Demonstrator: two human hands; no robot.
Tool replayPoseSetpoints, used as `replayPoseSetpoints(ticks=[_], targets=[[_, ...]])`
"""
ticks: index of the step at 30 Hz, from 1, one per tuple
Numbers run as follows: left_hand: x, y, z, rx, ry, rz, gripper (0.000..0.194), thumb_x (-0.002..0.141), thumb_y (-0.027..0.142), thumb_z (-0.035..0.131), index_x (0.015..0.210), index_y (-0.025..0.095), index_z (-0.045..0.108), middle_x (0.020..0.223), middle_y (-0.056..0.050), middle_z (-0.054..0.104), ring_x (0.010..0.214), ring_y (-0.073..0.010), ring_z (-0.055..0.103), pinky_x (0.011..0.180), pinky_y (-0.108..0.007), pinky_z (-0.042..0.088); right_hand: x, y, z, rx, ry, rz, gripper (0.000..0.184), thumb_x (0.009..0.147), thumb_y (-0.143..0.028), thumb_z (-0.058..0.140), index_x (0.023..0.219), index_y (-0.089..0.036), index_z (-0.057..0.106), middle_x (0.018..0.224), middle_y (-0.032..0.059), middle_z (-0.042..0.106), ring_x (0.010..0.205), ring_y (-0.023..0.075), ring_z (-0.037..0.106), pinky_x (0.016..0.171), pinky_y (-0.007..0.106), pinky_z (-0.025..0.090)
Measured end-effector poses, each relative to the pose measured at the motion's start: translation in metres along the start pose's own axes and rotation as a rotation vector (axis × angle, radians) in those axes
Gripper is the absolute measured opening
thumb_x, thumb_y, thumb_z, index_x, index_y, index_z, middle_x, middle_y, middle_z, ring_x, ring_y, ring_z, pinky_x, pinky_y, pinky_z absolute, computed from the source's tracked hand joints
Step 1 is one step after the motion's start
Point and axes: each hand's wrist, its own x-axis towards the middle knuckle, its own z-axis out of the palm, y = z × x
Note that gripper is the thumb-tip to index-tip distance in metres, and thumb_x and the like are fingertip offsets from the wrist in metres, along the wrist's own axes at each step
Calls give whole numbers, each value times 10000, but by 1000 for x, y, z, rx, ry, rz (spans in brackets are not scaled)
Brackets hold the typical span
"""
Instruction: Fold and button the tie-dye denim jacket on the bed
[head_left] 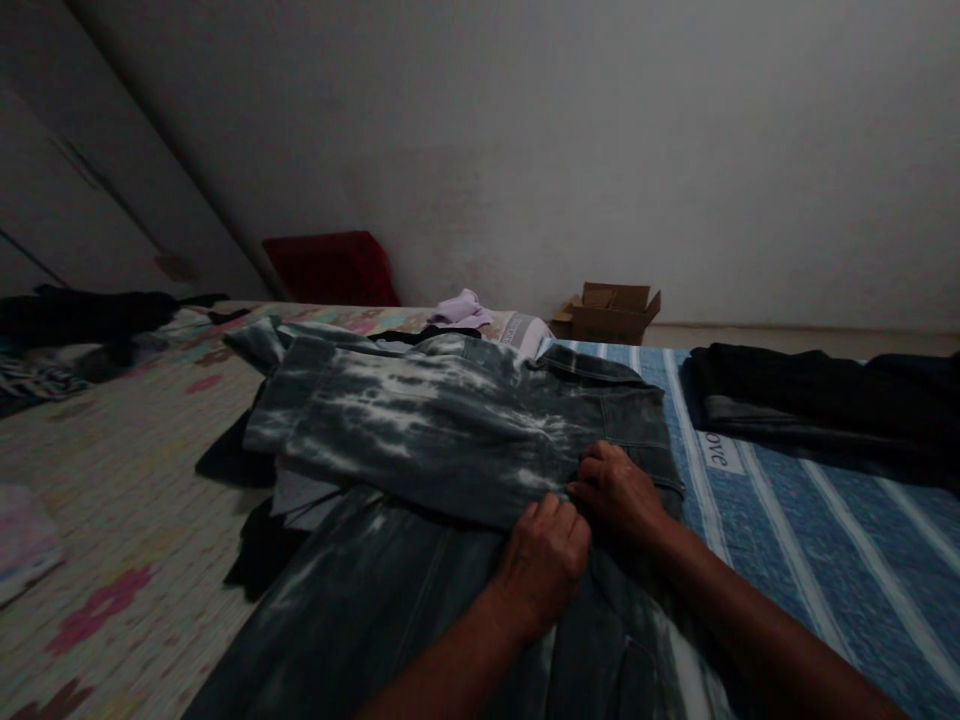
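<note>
A dark grey-green and white tie-dyed denim jacket lies spread in front of me, a sleeve folded across its upper part and the collar at the far right. My left hand is closed, its curled fingers gripping the fabric at the sleeve's near edge. Just beyond it, to the right, my right hand is also closed on the jacket, fingertips pinched into the cloth below the collar. The two hands nearly touch. What exactly the fingertips hold is partly hidden by the knuckles.
Under the jacket, dark and grey clothes stick out at the left. Folded dark trousers lie on the blue striped sheet. More dark clothes are on the flowered sheet. Along the wall stand a cardboard box and a red object.
</note>
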Motion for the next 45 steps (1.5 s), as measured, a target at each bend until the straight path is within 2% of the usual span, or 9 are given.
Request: replayPoseSetpoints(ticks=[8, 15, 26, 35, 39, 45], targets=[[1, 3, -6, -10, -56, -16, 130, 850, 48, 495, 836, 163, 554, 838, -44, 585, 819, -220, 520, 700, -343, 472, 4, 1, -5, -43, -5, 13, 179, 876, -287, 586, 721, -201, 610, 947, 32, 584, 917, 185, 527, 707, 279, 382], [1, 3, -5, -15, -25, -32, 148, 842, 48, 500, 921, 157, 562, 961, -51, 601, 858, -222, 517, 719, -348, 476, 4, 4, -7, 3, -16, -14, 129, 839, -278, 644, 743, -196, 619, 964, 33, 593, 911, 184, 534, 718, 279, 392], [2, 2, -5, 6, 7, 18, 127, 845, 54, 490, 833, 170, 540, 837, -40, 574, 810, -219, 508, 676, -343, 438, 4, 6, -7, 2, 7, -21, 166, 856, -270, 610, 706, -200, 608, 935, 34, 592, 898, 177, 541, 745, 280, 398], [2, 1, -4, 11, 6, 34, 131, 832, 47, 493, 833, 169, 544, 825, -42, 572, 801, -223, 506, 667, -347, 439, 5, 4, -4, -75, 46, 15, 180, 867, -281, 607, 706, -203, 585, 896, 28, 579, 891, 178, 535, 684, 270, 378], [2, 1, -6, -18, -28, -4, 156, 825, 33, 487, 858, 173, 548, 880, -43, 586, 840, -219, 511, 708, -343, 458, 6, 3, -4, -85, 30, 20, 165, 879, -262, 582, 726, -201, 594, 925, 33, 588, 901, 178, 533, 697, 272, 376], [4, 0, -8, -78, -29, -81, 173, 816, 60, 502, 939, 170, 555, 1164, -79, 575, 984, -232, 507, 807, -364, 484, 5, 6, -7, -31, 13, -6, 110, 850, -207, 608, 740, -195, 600, 929, 29, 591, 899, 163, 531, 747, 261, 386]])
